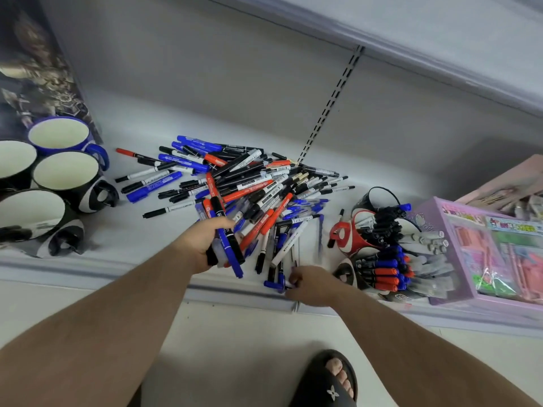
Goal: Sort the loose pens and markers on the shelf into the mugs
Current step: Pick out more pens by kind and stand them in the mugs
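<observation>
Left hand point(205, 245): wrapped round a bundle of markers point(227, 245), blue and black, at the near edge of the pile.
Right hand point(308, 284): down at the shelf lip, fingers curled onto a blue pen point(274, 284), pinching it.
Loose pile point(249, 183): red, blue, black pens, heaped mid-shelf, just beyond both hands.
Empty mugs point(66, 171): clustered far left, well apart from the hands.
Filled mugs point(385, 254): tipped, right of the pile, stuffed with markers.
Shelf point(147, 239): white, pink box point(482, 254) at right.
Floor point(235, 348): pale, black sandal point(332, 380) below.
</observation>
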{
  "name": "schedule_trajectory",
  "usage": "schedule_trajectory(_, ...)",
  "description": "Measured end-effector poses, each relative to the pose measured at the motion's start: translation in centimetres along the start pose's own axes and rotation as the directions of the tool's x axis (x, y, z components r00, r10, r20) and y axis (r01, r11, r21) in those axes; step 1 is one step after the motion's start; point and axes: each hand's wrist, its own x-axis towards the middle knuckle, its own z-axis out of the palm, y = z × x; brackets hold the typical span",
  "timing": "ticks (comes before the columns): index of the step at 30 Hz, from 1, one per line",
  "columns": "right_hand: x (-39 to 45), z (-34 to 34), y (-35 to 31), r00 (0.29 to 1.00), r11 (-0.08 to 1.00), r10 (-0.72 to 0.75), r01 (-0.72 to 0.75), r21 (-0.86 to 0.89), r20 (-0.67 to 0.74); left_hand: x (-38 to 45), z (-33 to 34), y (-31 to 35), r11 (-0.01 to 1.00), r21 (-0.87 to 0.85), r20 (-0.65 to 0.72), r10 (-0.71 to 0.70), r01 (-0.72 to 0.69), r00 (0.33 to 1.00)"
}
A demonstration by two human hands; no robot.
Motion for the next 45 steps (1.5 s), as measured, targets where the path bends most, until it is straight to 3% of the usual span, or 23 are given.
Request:
schedule_trajectory(4, 0.5, 1.0, -0.3, 0.997, 0.995, -0.068, 0.069, 0.065, -0.027, 0.0, -0.3, -0.7, 0.999, 0.015, -0.017, -0.035, 0.035, 0.999)
schedule_trajectory(8, 0.5, 0.4, -1.0, 0.996, 0.95, -0.051, 0.07, 0.304, -0.068, 0.3, -0.5, -0.7, 0.999, 0.008, 0.0, -0.038, 0.038, 0.999)
schedule_trajectory(10, 0.8, -0.3, -1.2, 0.976, 0.85, 0.059, 0.061, 0.523, -0.211, 0.6, -0.6, -0.7, 0.999, -0.022, 0.005, -0.025, 0.025, 1.0)
schedule_trajectory(12, 1.6, -1.3, -1.2, 0.897, 0.675, 0.284, 0.065, 0.735, -0.34, 0.7, -0.7, -0.6, 0.999, -0.031, -0.005, -0.017, 0.017, 1.0)
schedule_trajectory(14, 2.3, -2.2, -1.2, 0.819, 0.568, 0.472, 0.001, 0.823, -0.327, 0.8, -0.6, -0.7, 1.0, -0.028, -0.014, -0.015, 0.015, 1.0)
schedule_trajectory(16, 2.7, -2.6, -1.6, 0.812, 0.547, 0.547, -0.161, 0.822, -0.205, 0.9, -0.5, -0.8, 1.0, -0.027, -0.011, -0.015, 0.015, 1.0)
schedule_trajectory(19, 3.7, -2.9, -3.4, 0.85, 0.598, 0.519, -0.287, 0.748, -0.089, 0.8, -0.6, -0.8, 1.0, -0.015, -0.006, -0.017, 0.017, 1.0)
schedule_trajectory(24, 6.1, -2.3, -6.4, 0.83, 0.754, 0.543, -0.418, 0.506, -0.123, 1.1, -1.2, -0.4, 1.0, -0.007, 0.002, -0.005, 0.005, 1.0)
schedule_trajectory(27, 7.0, -1.7, -7.1, 0.82, 0.754, 0.55, -0.406, 0.516, -0.159, 1.3, -1.3, -0.3, 1.0, 0.029, 0.002, 0.0, -0.001, 1.0)
schedule_trajectory(34, 7.4, -2.2, -5.7, 0.893, 0.755, 0.42, -0.244, 0.609, -0.163, 1.7, -0.8, -0.6, 0.996, 0.093, -0.004, 0.013, -0.013, 1.0)
schedule_trajectory(41, 6.4, -2.6, -5.2, 0.931, 0.837, 0.338, -0.23, 0.497, -0.138, 1.3, -0.9, -0.9, 0.993, 0.116, -0.029, 0.02, -0.016, 0.999)
schedule_trajectory(45, 6.3, -2.3, -4.3, 0.939, 0.765, 0.339, -0.234, 0.6, -0.066, 1.3, -1.0, -1.1, 0.994, 0.112, -0.053, 0.006, 0.0, 0.999)
